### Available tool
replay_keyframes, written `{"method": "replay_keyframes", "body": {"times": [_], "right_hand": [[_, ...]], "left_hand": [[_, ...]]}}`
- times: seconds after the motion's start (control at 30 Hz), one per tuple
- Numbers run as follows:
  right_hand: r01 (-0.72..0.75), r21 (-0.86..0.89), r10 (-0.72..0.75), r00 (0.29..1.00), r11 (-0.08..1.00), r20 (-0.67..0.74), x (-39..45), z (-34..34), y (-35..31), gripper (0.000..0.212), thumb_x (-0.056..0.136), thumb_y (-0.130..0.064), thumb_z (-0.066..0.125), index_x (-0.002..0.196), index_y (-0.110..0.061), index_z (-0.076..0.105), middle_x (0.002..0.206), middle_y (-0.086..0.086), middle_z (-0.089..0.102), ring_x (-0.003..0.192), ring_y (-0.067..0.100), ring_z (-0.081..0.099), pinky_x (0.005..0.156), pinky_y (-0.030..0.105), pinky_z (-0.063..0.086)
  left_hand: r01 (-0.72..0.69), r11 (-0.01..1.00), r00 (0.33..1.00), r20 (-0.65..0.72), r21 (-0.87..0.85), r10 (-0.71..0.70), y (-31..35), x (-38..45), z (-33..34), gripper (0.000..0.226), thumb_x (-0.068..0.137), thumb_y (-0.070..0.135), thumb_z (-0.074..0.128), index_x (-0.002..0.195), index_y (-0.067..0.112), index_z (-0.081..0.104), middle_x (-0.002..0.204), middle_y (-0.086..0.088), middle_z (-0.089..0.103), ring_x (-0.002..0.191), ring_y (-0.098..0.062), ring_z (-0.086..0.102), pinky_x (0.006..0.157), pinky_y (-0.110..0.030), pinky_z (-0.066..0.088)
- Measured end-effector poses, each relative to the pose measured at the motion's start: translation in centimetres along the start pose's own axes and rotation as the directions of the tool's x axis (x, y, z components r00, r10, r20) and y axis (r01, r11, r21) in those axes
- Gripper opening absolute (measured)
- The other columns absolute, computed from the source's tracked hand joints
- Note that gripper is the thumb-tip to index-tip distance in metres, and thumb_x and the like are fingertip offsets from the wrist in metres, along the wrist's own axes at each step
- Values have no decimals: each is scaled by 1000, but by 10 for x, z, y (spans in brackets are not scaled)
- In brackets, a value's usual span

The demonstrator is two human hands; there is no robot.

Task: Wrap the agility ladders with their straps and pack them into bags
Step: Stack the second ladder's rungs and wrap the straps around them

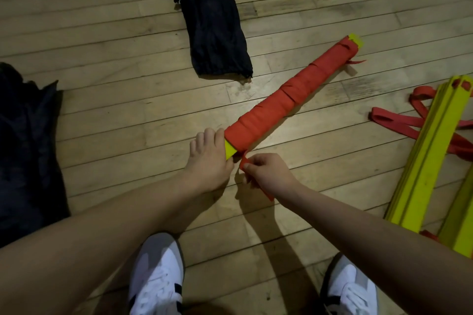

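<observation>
Reached forward and down with both bare forearms, converging near the middle. Left hand lay palm down, fingers fairly straight and together, pressing at the near end of the wrapped bundle. Right hand sat just beside it, fingers curled, pinching the loose strap end between thumb and fingertips.
</observation>
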State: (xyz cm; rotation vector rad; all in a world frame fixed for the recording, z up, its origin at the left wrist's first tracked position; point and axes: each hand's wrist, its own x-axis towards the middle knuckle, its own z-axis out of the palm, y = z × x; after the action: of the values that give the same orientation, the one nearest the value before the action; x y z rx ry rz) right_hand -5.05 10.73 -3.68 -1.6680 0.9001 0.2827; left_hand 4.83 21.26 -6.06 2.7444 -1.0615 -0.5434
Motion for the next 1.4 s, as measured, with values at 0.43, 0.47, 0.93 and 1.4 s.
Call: {"method": "replay_keyframes", "body": {"times": [0.43, 0.47, 0.93, 1.4], "right_hand": [[38, 30, -38, 999, 999, -5, -6, -3, -3, 22, 95, -4, 52, 78, -5, 65, 62, 4, 63, 56, 15, 57, 54, 21, 47], [35, 37, -35, 999, 999, -2, -8, -3, -2, 21, 95, -4, 52, 78, -4, 65, 63, 5, 63, 53, 14, 56, 52, 19, 45], [221, -191, -225, 974, 956, 2, -19, -13, -18, 21, 92, -10, 54, 78, 0, 67, 60, 2, 65, 49, 3, 55, 55, 23, 47], [309, -419, -402, 902, 854, -154, 9, -18, -18, 25, 89, -32, 65, 105, -14, 74, 128, -4, 57, 121, 20, 40, 98, 32, 29]], "left_hand": [[-59, 981, 998, 11, 184, 58, 0, 1, -9, 61, 91, 38, 56, 140, 12, 30, 135, -14, 28, 125, -30, 32, 105, -40, 27], [-59, 987, 997, 60, 151, 51, 0, -5, -8, 63, 94, 38, 52, 144, 12, 25, 143, -17, 21, 131, -33, 27, 110, -43, 22], [-41, 980, 999, 12, 196, 40, -2, 8, -27, 43, 92, 16, 55, 129, 14, 34, 115, -10, 55, 102, -29, 55, 69, -34, 35], [-150, 979, 987, 76, 141, 141, -9, 10, -16, 68, 89, 45, 55, 140, 11, 25, 127, -11, 33, 117, -27, 35, 101, -38, 29]]}}
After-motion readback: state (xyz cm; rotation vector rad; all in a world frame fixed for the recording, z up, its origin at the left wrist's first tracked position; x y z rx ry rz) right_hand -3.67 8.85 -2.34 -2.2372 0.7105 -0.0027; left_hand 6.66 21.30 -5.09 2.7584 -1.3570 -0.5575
